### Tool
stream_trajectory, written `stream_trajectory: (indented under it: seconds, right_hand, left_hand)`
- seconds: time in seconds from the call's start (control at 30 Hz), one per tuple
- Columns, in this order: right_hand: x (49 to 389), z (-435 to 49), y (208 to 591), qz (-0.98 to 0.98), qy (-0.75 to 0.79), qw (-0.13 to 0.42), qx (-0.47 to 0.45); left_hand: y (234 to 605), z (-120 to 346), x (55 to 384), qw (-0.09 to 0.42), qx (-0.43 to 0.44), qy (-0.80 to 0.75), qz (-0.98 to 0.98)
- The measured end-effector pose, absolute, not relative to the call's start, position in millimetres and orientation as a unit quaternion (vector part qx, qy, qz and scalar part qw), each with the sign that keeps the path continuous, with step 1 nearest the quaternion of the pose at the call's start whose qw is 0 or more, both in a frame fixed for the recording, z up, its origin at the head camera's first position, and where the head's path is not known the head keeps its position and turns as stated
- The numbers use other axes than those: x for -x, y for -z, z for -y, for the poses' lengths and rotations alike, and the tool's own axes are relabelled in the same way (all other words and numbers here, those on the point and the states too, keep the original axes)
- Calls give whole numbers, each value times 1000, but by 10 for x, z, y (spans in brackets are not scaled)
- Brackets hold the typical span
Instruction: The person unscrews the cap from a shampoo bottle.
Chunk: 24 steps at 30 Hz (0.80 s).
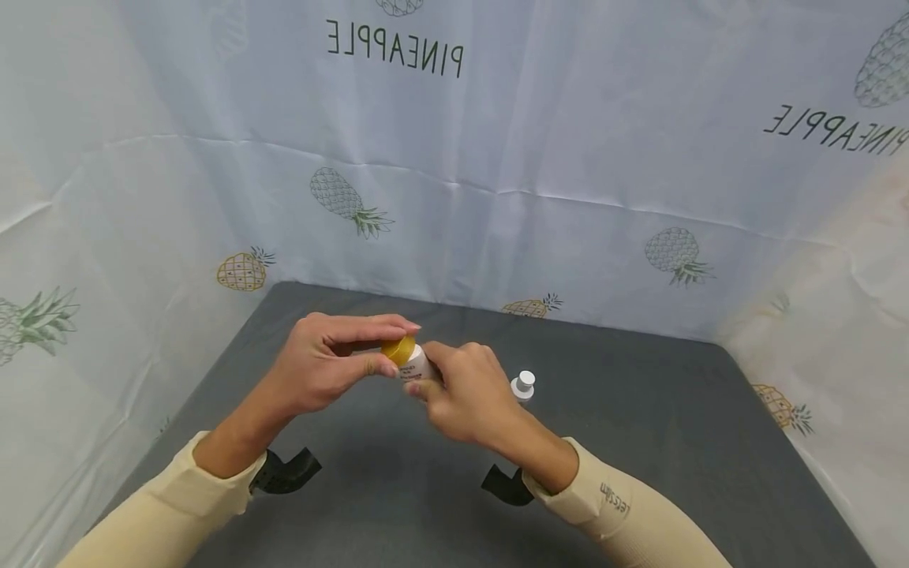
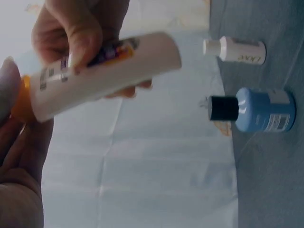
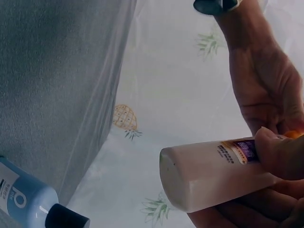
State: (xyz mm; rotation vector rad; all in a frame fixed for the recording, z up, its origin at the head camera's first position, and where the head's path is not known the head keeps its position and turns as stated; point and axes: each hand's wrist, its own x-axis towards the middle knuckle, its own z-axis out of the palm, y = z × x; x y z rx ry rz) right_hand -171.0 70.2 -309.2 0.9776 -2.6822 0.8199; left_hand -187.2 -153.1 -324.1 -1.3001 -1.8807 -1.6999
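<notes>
A white bottle [image 2: 156,57] with a yellow-orange cap [image 1: 398,349] is held above the table between both hands. My left hand [image 1: 316,364] pinches the cap between thumb and fingers. My right hand [image 1: 469,394] grips the bottle's body, its thumb lying across the purple and orange label. In the head view the bottle tilts, cap end toward the left hand, and the right hand covers much of its body. Its flat base [image 3: 175,178] faces away from the cap in the right wrist view.
On the grey table [image 1: 639,410] stand a blue bottle [image 2: 263,110] with a black top and a small white bottle [image 2: 244,51]. In the head view a white cap [image 1: 525,383] shows beside the right hand. A pineapple-print curtain [image 1: 440,158] surrounds the table's back and sides.
</notes>
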Motion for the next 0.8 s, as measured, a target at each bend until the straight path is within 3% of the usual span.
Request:
stream_trajectory:
  seconds: [0.1, 0.33, 0.8]
  right_hand:
    - [1721, -711, 3093, 901, -267, 87, -331]
    - [1740, -745, 3085, 896, -270, 81, -345]
    - [1705, -737, 3108, 891, -267, 103, -352]
  left_hand:
    - [3233, 1526, 1836, 150, 450, 589, 655]
    - [3114, 1585, 1855, 92, 489, 565, 658]
    - [3159, 1564, 1941, 153, 528, 525, 650]
